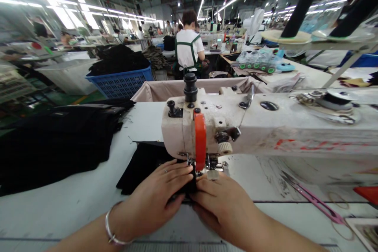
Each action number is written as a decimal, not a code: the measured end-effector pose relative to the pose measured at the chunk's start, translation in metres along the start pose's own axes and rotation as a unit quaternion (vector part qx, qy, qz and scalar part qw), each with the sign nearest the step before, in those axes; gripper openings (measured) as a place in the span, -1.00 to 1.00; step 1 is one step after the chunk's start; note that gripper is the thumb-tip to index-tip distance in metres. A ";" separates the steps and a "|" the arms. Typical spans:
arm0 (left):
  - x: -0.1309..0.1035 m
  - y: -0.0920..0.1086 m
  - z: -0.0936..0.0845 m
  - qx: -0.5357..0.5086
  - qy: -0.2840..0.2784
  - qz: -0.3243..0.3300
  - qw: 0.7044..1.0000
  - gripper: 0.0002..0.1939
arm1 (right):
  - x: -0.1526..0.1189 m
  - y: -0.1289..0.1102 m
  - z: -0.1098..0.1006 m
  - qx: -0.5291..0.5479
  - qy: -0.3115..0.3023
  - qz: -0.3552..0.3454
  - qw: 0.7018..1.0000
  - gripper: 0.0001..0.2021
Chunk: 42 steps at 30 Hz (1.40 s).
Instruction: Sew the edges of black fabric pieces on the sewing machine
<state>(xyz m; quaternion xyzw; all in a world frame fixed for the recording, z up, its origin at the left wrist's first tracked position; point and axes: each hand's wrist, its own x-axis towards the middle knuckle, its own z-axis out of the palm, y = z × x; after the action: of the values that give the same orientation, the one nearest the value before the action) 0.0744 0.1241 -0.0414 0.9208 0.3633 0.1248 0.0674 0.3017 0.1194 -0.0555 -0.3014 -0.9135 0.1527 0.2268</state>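
Note:
A piece of black fabric (144, 165) lies on the white table under the head of a sewing machine (183, 130). My left hand (161, 185), with a bracelet at the wrist, rests on this fabric, its fingers stretched out flat toward the needle area. Close beside it, my right hand (221, 201) has its fingers bent and pressed together at the fabric's near right edge, by the presser foot (212, 163). An orange guard (200, 141) stands just above my fingertips. The needle point and the fabric beneath my hands are hidden.
A stack of black fabric pieces (56, 138) lies on the left. Pink-handled scissors (313, 199) rest at the right. Thread cones (301, 13) stand upper right. Beyond the machine are a cloth-lined bin (165, 90), a blue basket (121, 82) and a person in a white shirt (188, 49).

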 end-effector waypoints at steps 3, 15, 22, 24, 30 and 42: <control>-0.014 -0.004 -0.002 0.028 0.028 -0.056 0.998 -0.37 | 0.001 0.003 0.005 -0.035 0.018 -0.004 0.999 -0.88; -0.019 -0.007 -0.053 0.137 -0.025 -0.001 0.990 -0.61 | 0.001 0.003 0.002 -0.017 0.034 -0.009 0.999 -0.87; 0.008 0.018 -0.004 0.059 0.061 0.059 0.995 -0.76 | -0.003 0.003 -0.006 0.008 0.031 -0.020 0.999 -0.85; 0.011 0.013 0.004 0.043 0.070 0.096 0.992 -0.75 | -0.003 0.003 -0.007 0.000 0.019 -0.008 1.000 -0.85; 0.003 0.001 0.018 -0.017 0.062 0.100 0.993 -0.75 | -0.001 0.003 -0.007 -0.010 -0.010 -0.007 1.000 -0.83; 0.004 0.004 0.006 -0.082 0.061 0.099 0.990 -0.80 | -0.005 0.012 -0.027 0.044 -0.031 0.021 0.998 -0.85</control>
<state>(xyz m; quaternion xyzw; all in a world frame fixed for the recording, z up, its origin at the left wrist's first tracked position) 0.0817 0.1236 -0.0455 0.9341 0.2625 0.2165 0.1078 0.3244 0.1297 -0.0393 -0.3055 -0.9058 0.2068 0.2086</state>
